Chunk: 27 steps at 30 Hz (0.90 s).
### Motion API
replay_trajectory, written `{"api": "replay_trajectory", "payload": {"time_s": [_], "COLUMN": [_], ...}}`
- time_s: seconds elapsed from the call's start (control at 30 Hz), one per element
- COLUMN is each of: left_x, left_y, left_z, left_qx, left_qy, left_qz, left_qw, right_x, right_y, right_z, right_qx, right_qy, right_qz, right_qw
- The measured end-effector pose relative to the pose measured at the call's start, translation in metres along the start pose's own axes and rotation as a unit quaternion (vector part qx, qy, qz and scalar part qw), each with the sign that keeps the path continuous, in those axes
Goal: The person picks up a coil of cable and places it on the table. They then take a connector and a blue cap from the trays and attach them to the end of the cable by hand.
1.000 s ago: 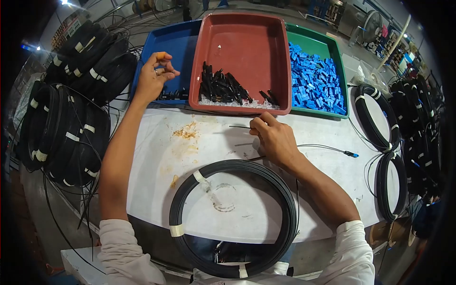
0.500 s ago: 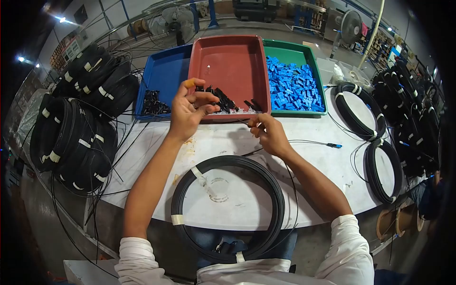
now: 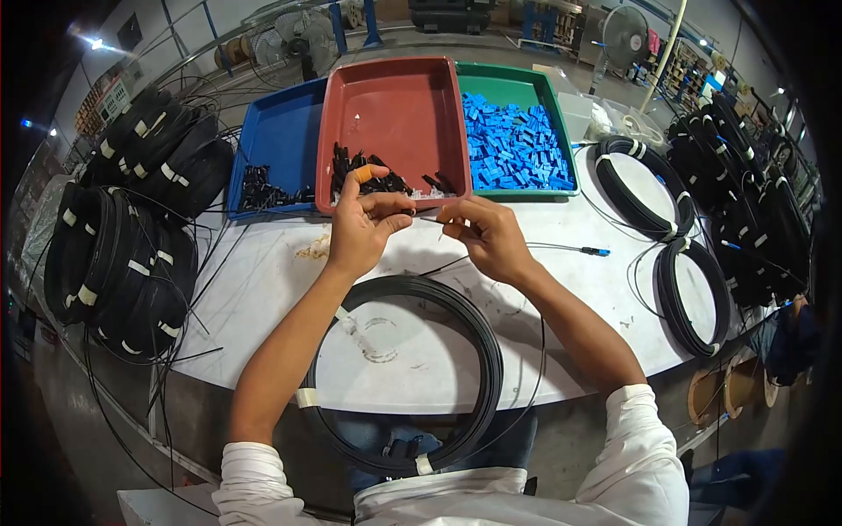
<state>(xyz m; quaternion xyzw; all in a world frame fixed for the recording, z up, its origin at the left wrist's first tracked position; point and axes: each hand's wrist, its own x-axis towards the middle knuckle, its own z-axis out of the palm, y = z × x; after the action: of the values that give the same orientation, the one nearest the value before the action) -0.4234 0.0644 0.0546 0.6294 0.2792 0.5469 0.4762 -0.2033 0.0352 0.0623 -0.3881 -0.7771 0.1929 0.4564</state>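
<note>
In front of the red tray, my left hand [image 3: 361, 230] pinches something small and dark at its fingertips, too small to make out. A strip of orange tape wraps its raised index finger. My right hand [image 3: 493, 238] is closed on the end of a thin black cable [image 3: 428, 219], which points toward the left fingertips. Below both hands, a taped coil of black cable [image 3: 488, 351] rests partly on the table and partly over my lap. A cable end with a blue connector [image 3: 595, 252] lies right of my right hand.
A red tray [image 3: 395, 105] holds small black parts [image 3: 373, 180]; a blue tray [image 3: 282, 131] holds more. Blue connectors [image 3: 517, 145] fill the green tray [image 3: 563, 149]. Stacked cable coils [image 3: 114, 263] stand left; further coils [image 3: 693, 298] lie right on the white table [image 3: 579, 351].
My left hand has come lower and nearer to my right hand, its fingertips now meeting close to the cable end. The whole view has shifted slightly.
</note>
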Motion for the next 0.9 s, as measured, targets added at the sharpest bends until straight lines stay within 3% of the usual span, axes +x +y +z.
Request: {"api": "replay_trajectory", "payload": {"time_s": [0.07,0.27,0.37,0.5,0.57,0.6,0.73,0.9], "left_x": [-0.001,-0.007,-0.008,-0.006,0.001,0.007,0.038,0.064], "left_y": [0.000,0.008,0.006,0.009,0.007,0.010,0.002,-0.006], "left_z": [-0.001,0.005,0.005,-0.002,-0.014,-0.025,-0.122,-0.240], "left_qx": [-0.006,-0.013,-0.008,0.022,0.189,0.224,0.480,0.597], "left_qy": [-0.011,-0.021,-0.021,-0.014,0.018,0.062,0.099,0.103], "left_qz": [0.015,0.035,0.048,-0.004,0.057,0.063,0.061,-0.013], "left_qw": [1.000,0.999,0.999,1.000,0.980,0.971,0.869,0.795], "right_x": [0.002,0.007,0.006,0.002,0.002,0.001,-0.009,-0.015], "right_y": [0.002,-0.015,-0.007,0.002,0.016,0.011,0.025,0.032], "right_z": [0.002,-0.008,-0.005,-0.004,0.003,0.002,0.012,0.025], "right_qx": [0.012,0.012,0.085,0.114,0.118,0.054,-0.041,-0.090], "right_qy": [0.011,-0.042,-0.047,-0.038,-0.014,-0.020,-0.067,-0.092], "right_qz": [-0.025,0.017,0.044,0.061,0.025,0.049,0.032,0.036], "right_qw": [1.000,0.999,0.994,0.991,0.993,0.997,0.996,0.991]}}
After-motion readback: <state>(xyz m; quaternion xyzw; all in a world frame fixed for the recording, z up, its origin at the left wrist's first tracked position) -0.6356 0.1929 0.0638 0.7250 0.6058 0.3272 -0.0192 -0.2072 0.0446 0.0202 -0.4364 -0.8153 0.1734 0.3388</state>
